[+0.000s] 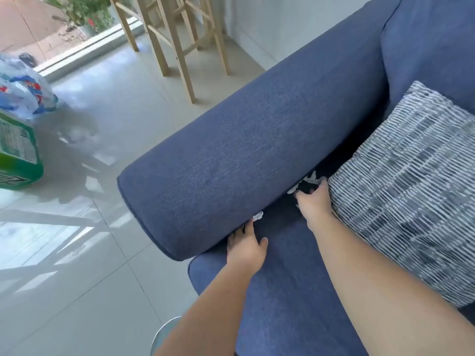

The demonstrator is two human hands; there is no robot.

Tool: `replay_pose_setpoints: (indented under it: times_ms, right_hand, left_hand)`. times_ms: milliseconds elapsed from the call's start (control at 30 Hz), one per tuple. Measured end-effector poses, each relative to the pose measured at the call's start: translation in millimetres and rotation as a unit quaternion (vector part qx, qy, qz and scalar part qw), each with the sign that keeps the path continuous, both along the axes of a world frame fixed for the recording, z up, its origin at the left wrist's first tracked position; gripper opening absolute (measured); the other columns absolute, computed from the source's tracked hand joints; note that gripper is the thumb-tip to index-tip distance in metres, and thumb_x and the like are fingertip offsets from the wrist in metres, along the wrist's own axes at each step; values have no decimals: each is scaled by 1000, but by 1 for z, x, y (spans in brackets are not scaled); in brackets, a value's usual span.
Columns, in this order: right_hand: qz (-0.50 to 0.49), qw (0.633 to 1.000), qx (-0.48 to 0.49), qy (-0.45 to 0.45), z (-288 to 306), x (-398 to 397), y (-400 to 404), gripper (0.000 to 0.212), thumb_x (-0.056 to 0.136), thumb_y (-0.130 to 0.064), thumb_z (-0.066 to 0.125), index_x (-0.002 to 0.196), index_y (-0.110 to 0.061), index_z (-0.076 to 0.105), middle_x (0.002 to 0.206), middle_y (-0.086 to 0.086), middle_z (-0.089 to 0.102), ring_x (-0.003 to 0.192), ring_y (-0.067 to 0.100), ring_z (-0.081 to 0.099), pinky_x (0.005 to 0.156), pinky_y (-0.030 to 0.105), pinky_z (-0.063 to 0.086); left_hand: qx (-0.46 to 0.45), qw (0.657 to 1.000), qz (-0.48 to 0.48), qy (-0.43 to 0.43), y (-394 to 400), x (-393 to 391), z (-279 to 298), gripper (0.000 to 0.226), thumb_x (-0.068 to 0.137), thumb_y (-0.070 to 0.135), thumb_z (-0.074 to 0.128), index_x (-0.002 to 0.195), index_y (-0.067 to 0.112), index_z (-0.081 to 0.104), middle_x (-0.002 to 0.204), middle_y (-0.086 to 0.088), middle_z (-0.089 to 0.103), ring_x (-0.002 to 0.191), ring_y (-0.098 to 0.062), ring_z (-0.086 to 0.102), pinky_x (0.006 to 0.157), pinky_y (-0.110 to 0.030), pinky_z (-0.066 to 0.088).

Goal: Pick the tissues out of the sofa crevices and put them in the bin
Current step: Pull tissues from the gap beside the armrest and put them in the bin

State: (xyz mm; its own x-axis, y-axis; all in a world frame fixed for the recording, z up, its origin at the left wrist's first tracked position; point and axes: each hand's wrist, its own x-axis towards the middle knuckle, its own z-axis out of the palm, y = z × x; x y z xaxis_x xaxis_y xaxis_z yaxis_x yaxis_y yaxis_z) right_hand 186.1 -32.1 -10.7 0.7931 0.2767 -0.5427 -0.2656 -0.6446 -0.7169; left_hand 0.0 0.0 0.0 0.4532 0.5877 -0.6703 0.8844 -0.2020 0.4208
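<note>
A blue sofa fills the right side, with a crevice between its armrest (246,150) and the seat cushion (288,291). A small white tissue (258,216) pokes out of the crevice near the front. My left hand (245,246) lies flat on the seat, its fingertips touching that tissue and its thumb apart. Further back in the gap, a second crumpled white tissue (312,177) shows around my right hand (314,201), whose fingers curl down into the gap onto it. The part of that tissue under the fingers is hidden.
A grey-and-white striped pillow (411,191) leans against my right wrist. On the tiled floor (90,253) at left stand a green box (18,155) and a plastic bag (23,91). Wooden stools (180,47) stand behind the armrest. A round pale rim (164,330) shows at the bottom edge.
</note>
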Motion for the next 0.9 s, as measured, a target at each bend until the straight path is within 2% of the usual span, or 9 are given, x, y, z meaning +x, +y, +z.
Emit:
replay_pose_setpoints:
  times_ms: [67,133,233,400,500,600,700,767,900]
  right_hand:
    - [-48,999,3,-21,-15,12,5,93,67,-20,71,146,-27,23,142,7,44,130,29,47,108,47,42]
    - [-45,998,-43,-31,-21,22,14,104,76,-14,76,154,-17,7,157,9,24,143,25,28,119,36,23]
    - [59,990,-120,-49,-47,34,22,113,76,-24,81,154,-7,1,163,9,-3,150,21,0,118,24,1]
    - [229,939,-216,-139,-68,34,25,120,63,-43,84,152,-6,12,161,10,11,148,33,5,121,45,5]
    - [259,916,-243,-187,-73,31,28,108,66,-47,77,148,-2,23,156,13,25,146,35,14,119,47,11]
    - [249,903,-251,-243,-78,30,28,80,75,-33,69,140,1,37,147,17,40,141,35,24,117,46,18]
    - [231,894,-243,-298,-77,29,29,42,80,-18,63,117,2,59,128,19,58,131,33,40,111,42,28]
    - [221,896,-230,-309,-71,29,27,24,82,-12,60,100,3,66,113,22,65,116,36,53,101,39,36]
    - [289,884,-241,-277,-58,17,23,18,86,-16,58,95,-3,68,103,20,68,102,36,61,90,37,44]
  left_hand:
    - [51,995,91,-4,-6,15,-16,64,94,43,49,150,20,28,152,-9,36,141,-28,29,118,-37,21]
    - [84,974,209,-13,-11,27,-26,47,90,42,54,133,23,52,136,-7,56,132,-27,43,112,-36,29]
    - [107,937,333,-8,-16,41,-41,36,83,49,60,114,30,65,123,4,64,128,-21,47,109,-37,28]
    - [123,898,422,5,-20,58,-49,43,74,61,66,103,29,66,116,11,65,127,-12,44,107,-34,17]
    - [155,863,481,-8,-17,62,-61,35,72,59,69,85,27,67,99,10,68,116,-12,50,104,-33,20]
    - [184,836,516,-25,-17,64,-64,25,72,51,73,71,27,65,83,11,68,105,-11,55,96,-29,20]
    - [188,833,520,-21,-14,64,-68,17,75,43,70,71,28,65,81,10,69,103,-10,54,92,-29,19]
    - [170,837,520,-19,-13,63,-68,15,77,42,68,73,27,66,81,9,69,104,-10,52,93,-31,19]
    - [138,844,517,-26,-9,56,-64,17,77,42,68,77,25,67,83,7,70,104,-11,53,92,-32,19]
